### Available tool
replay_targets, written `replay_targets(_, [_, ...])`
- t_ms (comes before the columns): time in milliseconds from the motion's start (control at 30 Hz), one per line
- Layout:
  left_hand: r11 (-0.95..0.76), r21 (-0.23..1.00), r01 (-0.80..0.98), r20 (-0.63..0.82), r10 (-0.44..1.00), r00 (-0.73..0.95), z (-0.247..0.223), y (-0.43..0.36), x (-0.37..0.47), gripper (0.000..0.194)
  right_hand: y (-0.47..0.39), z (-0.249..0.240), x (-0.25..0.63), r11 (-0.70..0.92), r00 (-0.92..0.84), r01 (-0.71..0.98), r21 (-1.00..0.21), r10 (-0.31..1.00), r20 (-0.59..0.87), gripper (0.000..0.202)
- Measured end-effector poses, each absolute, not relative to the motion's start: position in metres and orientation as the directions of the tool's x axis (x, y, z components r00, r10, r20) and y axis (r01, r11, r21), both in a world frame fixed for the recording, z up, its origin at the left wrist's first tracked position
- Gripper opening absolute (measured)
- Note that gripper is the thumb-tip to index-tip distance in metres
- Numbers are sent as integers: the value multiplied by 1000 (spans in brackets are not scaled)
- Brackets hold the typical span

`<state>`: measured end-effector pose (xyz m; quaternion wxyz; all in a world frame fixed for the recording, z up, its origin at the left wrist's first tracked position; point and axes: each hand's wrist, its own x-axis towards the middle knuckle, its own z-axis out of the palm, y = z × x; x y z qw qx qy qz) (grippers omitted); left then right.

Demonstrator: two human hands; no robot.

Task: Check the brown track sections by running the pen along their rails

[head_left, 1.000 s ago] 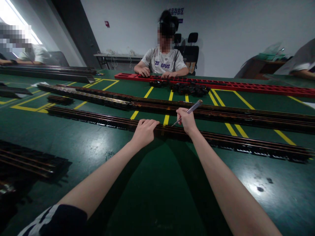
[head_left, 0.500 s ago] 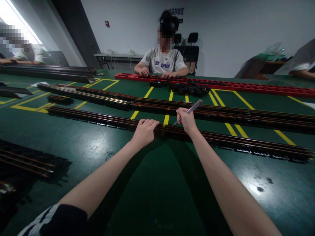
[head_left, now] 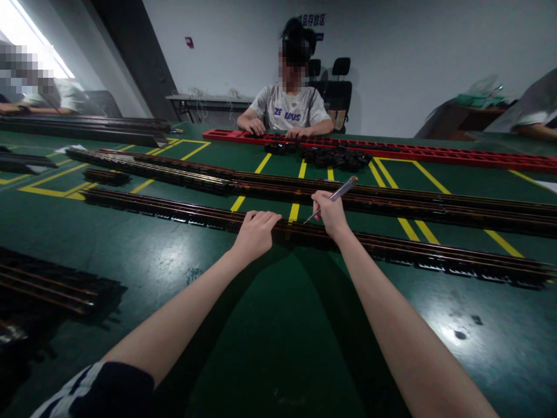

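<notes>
A long black rail [head_left: 391, 244] with copper-coloured strips along its top lies across the green table in front of me. My left hand [head_left: 256, 234] grips this rail near its middle, fingers curled over the far side. Just to the right, my right hand [head_left: 329, 213] holds a slim screwdriver [head_left: 343, 190] with a greyish handle, tilted up to the right. Its thin shaft slants down left, and the tip is at the rail's top, close to my left fingertips. Whether the tip touches the rail is too small to tell.
More black strips [head_left: 391, 203] lie behind the rail, and another bundle [head_left: 47, 284] is at the left. Yellow lines mark the green table [head_left: 270, 348]. Across it a person [head_left: 287, 110] works at a red rack [head_left: 435, 155] beside a pile of black parts [head_left: 335, 157].
</notes>
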<state>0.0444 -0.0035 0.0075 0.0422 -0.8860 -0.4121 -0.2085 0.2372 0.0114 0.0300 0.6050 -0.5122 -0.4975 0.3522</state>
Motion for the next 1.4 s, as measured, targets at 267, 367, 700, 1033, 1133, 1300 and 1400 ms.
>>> replay_targets(267, [-656, 102, 748, 403, 714, 572, 7, -4, 44, 45, 12, 29, 238, 234, 248, 95, -968, 936, 251, 34])
replay_targets(367, [-660, 102, 744, 411, 709, 573, 6, -4, 44, 45, 11, 29, 238, 234, 251, 98, -967, 935, 252, 34])
replay_targets(700, [-665, 94, 741, 419, 702, 577, 6, -3, 43, 44, 11, 31, 238, 227, 247, 103, -969, 937, 246, 35])
replay_targets(1033, [-663, 94, 742, 422, 702, 574, 5, -3, 44, 46, 12, 30, 237, 220, 261, 99, -971, 935, 238, 34])
replay_targets(1133, [-663, 96, 742, 416, 704, 575, 5, -3, 43, 46, 12, 30, 237, 227, 260, 96, -969, 934, 244, 34])
replay_targets(1300, [-662, 99, 743, 412, 707, 575, 6, -2, 44, 46, 11, 30, 238, 236, 249, 92, -967, 935, 252, 35])
replay_targets(1400, [-661, 96, 744, 411, 707, 576, 6, -3, 44, 45, 11, 30, 238, 237, 252, 84, -968, 935, 251, 35])
